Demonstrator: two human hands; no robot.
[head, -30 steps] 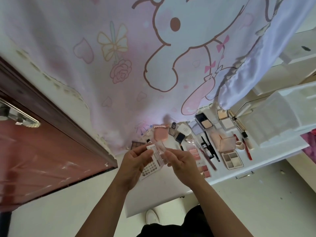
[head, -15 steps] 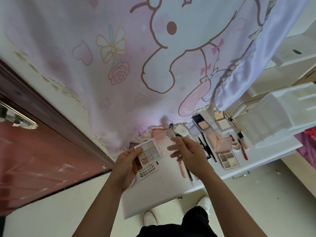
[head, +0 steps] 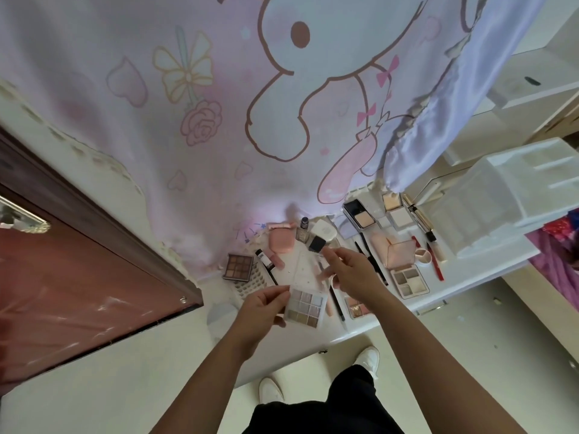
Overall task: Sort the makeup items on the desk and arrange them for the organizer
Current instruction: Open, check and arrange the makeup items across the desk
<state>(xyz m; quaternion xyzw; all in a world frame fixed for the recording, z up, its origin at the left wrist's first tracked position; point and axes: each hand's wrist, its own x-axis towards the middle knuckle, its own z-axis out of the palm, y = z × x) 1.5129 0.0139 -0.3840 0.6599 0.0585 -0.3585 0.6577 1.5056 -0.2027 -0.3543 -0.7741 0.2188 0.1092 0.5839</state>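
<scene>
We record the left hand (head: pixel 266 308) pinching the nine-pan palette (head: pixel 305 306) by its left edge, above the desk's (head: pixel 291 346) near edge. The right hand (head: pixel 351 277) hovers loosely spread, nothing visibly held. The organizer (head: pixel 488 211) stands at the far right corner, beyond the right hand, which we judge the nearer.

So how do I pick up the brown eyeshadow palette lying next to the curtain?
Come straight down from above and pinch the brown palette by its left and right edges. It lies flat and thin on the desk, so probably only the edges offer a hold. A black-capped tube lies close on the right, so go in carefully there.
</scene>
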